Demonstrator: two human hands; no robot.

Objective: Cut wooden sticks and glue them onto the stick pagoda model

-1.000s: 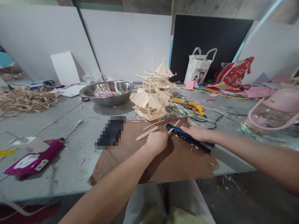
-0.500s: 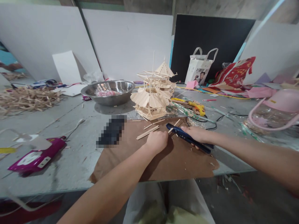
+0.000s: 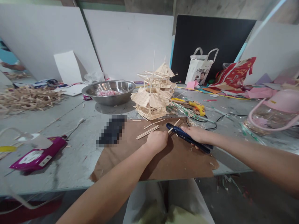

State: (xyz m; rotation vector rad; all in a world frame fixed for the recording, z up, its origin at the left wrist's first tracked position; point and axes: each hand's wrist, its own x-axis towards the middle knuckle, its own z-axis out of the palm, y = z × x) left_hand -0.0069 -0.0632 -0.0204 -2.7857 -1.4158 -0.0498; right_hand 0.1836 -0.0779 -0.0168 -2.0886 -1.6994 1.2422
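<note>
My left hand [image 3: 157, 141] is closed in a fist low over a brown sheet [image 3: 173, 165]. A thin wooden stick [image 3: 170, 130] pokes out from its fingers; the fingertips themselves are hidden. That stick reaches the tip of a dark blue hand cutter [image 3: 181, 133], which my right hand [image 3: 195, 134] grips around its handles. Several loose sticks [image 3: 147, 132] lie on the sheet just beyond my left hand. Behind them stands a pagoda-like model [image 3: 150, 101] built of such sticks, with a second pointed roof [image 3: 164, 69] at its back.
Left of the sheet lie a pixelated dark object [image 3: 112, 130] and a purple power strip [image 3: 38, 155]. Farther back are a steel basin [image 3: 108, 93] and a stick pile [image 3: 30, 98]. On the right are a yellow glue gun [image 3: 197, 107], its cable, and a pink-lidded clear container [image 3: 273, 115].
</note>
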